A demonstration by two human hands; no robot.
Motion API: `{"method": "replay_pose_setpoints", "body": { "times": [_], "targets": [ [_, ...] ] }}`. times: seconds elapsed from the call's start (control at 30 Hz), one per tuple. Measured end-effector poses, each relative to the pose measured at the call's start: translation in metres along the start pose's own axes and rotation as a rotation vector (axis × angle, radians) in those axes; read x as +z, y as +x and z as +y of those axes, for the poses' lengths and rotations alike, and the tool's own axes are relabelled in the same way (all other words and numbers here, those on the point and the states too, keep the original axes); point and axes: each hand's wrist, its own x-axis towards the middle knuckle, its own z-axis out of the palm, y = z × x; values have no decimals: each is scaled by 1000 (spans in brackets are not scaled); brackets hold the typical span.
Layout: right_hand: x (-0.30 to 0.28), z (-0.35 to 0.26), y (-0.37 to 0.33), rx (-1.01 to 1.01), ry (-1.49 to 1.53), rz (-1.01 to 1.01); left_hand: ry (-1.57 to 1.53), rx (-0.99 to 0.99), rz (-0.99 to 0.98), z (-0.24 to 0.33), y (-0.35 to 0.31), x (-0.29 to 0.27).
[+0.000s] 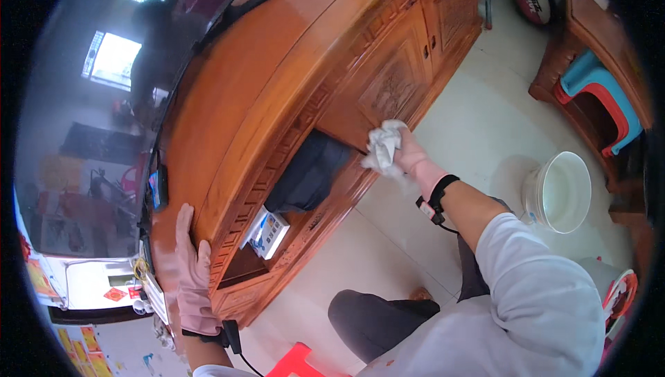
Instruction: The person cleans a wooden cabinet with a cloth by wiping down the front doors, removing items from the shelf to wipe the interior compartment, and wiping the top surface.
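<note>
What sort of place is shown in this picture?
Probably a living room in a home: a large dark screen stands on a carved wooden cabinet, and plastic stools sit nearby.

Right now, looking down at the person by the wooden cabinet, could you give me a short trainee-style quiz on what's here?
1. True or false: the person's left grip is holding the crumpled white cloth.
2. What is the left grip resting against?
A) the dark screen
B) the wooden cabinet
C) the ball
3. Fill in the blank: the white bucket stands on the ____.

Key:
1. False; the right grip holds it.
2. B
3. floor
</note>
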Motion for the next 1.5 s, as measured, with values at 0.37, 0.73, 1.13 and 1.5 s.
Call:
{"method": "replay_pose_setpoints", "body": {
  "times": [0.37, 0.73, 1.13, 1.5],
  "targets": [
    [184, -139, 2, -916, -1152, 221, 96, 132, 26, 70, 40, -14],
    [143, -67, -13, -904, -1246, 171, 107, 332, -73, 134, 156, 42],
    [-46, -95, 94, -516, -772, 182, 74, 284, -136, 137, 165, 43],
    [-7, -112, 106, -904, -1054, 348, 150, 217, -146, 141, 160, 42]
  ]
}}
